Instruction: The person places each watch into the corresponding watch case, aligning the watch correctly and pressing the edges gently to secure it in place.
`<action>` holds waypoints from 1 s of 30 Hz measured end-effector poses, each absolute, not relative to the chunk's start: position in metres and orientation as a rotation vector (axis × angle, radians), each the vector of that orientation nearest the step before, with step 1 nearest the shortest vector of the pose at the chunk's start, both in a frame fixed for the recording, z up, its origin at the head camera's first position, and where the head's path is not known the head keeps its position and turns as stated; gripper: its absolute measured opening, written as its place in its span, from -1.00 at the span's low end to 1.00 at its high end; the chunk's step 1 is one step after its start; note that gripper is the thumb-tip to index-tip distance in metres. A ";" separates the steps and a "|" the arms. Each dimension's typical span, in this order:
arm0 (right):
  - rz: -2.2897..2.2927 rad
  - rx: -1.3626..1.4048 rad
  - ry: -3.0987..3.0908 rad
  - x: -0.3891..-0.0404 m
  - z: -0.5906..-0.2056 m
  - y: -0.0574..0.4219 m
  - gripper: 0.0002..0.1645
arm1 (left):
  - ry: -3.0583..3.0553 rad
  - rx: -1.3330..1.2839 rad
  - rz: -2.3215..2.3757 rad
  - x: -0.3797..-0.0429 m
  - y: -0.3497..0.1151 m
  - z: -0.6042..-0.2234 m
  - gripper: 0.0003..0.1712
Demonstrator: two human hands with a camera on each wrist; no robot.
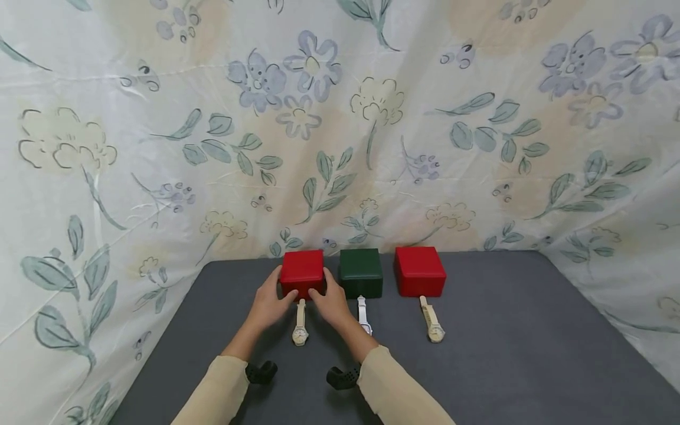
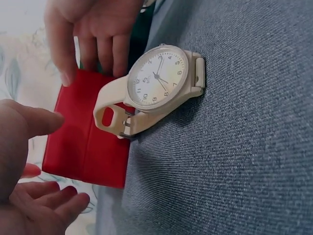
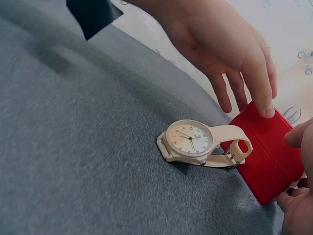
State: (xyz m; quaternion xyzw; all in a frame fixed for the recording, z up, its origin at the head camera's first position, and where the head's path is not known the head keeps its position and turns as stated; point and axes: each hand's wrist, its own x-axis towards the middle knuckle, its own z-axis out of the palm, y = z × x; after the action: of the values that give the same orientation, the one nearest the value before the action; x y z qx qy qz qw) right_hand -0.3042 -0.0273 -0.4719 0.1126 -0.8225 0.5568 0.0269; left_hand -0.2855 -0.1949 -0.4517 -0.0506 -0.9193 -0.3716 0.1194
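In the head view a red box [image 1: 302, 267] stands at the back of the grey table, between my two hands. My left hand [image 1: 268, 305] holds its left side, thumb at the front. The right hand [image 1: 332, 304] holds the right side the same way. Each hand's far fingers are partly hidden. Directly in front of the box lies a cream wristwatch [image 1: 300, 335] with its band buckled. The left wrist view has the watch dial [image 2: 157, 78] large and the red box [image 2: 78, 127] behind it. Both hands also flank the red box [image 3: 269, 152] in the right wrist view.
A dark green box [image 1: 361, 273] and another red box [image 1: 421, 271] stand to the right. A white watch [image 1: 363, 313], partly behind my right forearm, and another cream watch [image 1: 432, 324] lie before them. A floral cloth [image 1: 319, 147] hangs behind the table [image 1: 510, 354].
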 end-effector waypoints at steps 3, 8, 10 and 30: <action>1.745 0.296 -2.522 -0.307 -0.474 -0.030 -0.20 | -2.700 -0.127 -1.118 -0.288 -0.195 -0.454 -0.14; 1.742 0.287 -2.509 -0.309 -0.475 -0.033 -0.19 | -2.705 -0.089 -1.182 -0.293 -0.193 -0.457 -0.13; 1.741 0.287 -2.514 -0.309 -0.475 -0.033 -0.19 | -2.702 -0.064 -1.208 -0.294 -0.193 -0.458 -0.14; 1.542 0.338 -2.519 -0.310 -0.485 -0.036 -0.24 | -2.725 0.146 -1.088 -0.307 -0.192 -0.451 -0.27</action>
State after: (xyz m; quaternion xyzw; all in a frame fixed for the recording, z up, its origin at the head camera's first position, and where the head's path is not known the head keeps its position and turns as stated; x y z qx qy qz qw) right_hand -0.3096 -0.0365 -0.4853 0.1132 -0.8444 0.5168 0.0841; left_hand -0.3073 -0.1919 -0.4510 0.0496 -0.9227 -0.3685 0.1016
